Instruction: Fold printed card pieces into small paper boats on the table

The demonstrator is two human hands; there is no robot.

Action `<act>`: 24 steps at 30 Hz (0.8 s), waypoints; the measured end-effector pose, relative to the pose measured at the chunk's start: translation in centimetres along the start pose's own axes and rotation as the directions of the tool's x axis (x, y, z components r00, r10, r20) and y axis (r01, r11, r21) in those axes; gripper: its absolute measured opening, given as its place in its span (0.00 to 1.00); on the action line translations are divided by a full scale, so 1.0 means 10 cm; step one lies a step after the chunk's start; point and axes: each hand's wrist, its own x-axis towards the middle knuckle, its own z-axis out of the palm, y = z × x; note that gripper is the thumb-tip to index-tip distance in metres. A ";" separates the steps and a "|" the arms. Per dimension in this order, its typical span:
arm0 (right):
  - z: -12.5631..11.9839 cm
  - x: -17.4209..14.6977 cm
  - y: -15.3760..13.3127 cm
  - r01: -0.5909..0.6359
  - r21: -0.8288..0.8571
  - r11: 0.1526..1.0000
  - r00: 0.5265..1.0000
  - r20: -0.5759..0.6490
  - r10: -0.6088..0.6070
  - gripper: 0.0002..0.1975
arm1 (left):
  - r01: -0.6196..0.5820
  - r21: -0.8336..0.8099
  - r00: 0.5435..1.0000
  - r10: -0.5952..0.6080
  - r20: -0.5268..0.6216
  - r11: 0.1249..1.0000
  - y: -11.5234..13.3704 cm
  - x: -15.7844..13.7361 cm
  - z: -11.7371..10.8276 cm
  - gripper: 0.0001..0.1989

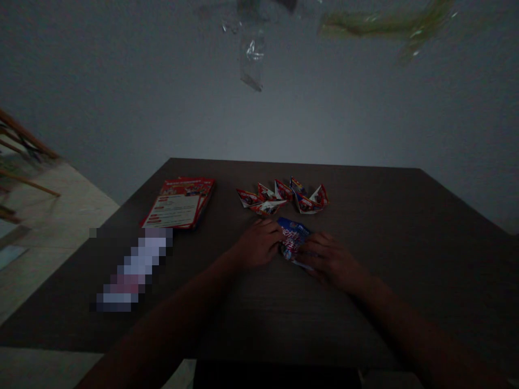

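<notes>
Head view, dim light. My bare left hand (261, 243) comes in low, palm down, fingers bent over the left side of a blue printed sheet of folded glossy paper (295, 231). My bare right hand (331, 260) lies flatter, fingers stretched across the sheet's right side. Both hands touch it; I cannot tell whether my fingertips pinch it or only press. The sheet lies near the table's middle, between front and back edges, and my forearms cross the front edge.

Just beyond it, towards the back edge, sits a cluster of red, white and blue boat-shaped paper folds (284, 199). Nearer the back left corner is a stack of red-and-white printed sheets (176, 208); in front of it, along the left edge, a pixelated pale object (135, 267). The right edge is well apart from my right hand.

The dark brown wood-look table (389, 227) meets a grey wall (357, 113) bearing clear tape (252, 56) and yellowish tape (373, 26). Pale tiled floor (81, 200) shows left.
</notes>
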 end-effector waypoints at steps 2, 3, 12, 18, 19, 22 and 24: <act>0.01 0.01 -0.01 0.006 0.014 1.000 1.000 0.012 -0.006 0.12 | 0.004 -0.045 1.000 -0.004 0.001 0.999 0.01 0.00 -0.01 0.13; 0.01 0.01 -0.01 0.009 0.022 1.000 1.000 0.018 -0.009 0.12 | 0.008 -0.067 1.000 -0.008 0.000 0.998 0.01 0.00 -0.01 0.13; 0.04 -0.02 -0.01 -0.007 0.038 0.999 1.000 0.025 0.006 0.12 | -0.003 -0.185 1.000 0.002 -0.003 0.983 0.05 -0.02 -0.06 0.14; 0.04 0.02 -0.04 0.006 0.033 0.999 1.000 -0.001 -0.006 0.10 | -0.029 -0.143 0.995 0.042 0.089 0.989 0.19 -0.05 -0.10 0.21; 0.04 0.03 -0.05 0.005 0.033 0.999 1.000 -0.007 -0.005 0.09 | -0.026 -0.129 0.996 0.037 0.086 0.991 0.21 -0.04 -0.09 0.21; 0.06 0.02 -0.04 -0.011 0.048 0.999 1.000 -0.016 0.012 0.08 | -0.034 -0.080 0.995 0.040 0.086 0.996 0.22 -0.04 -0.04 0.16; 0.06 0.01 -0.02 -0.033 0.072 0.997 0.999 -0.023 0.035 0.07 | -0.050 -0.058 0.995 0.055 0.086 0.997 0.20 -0.04 -0.02 0.14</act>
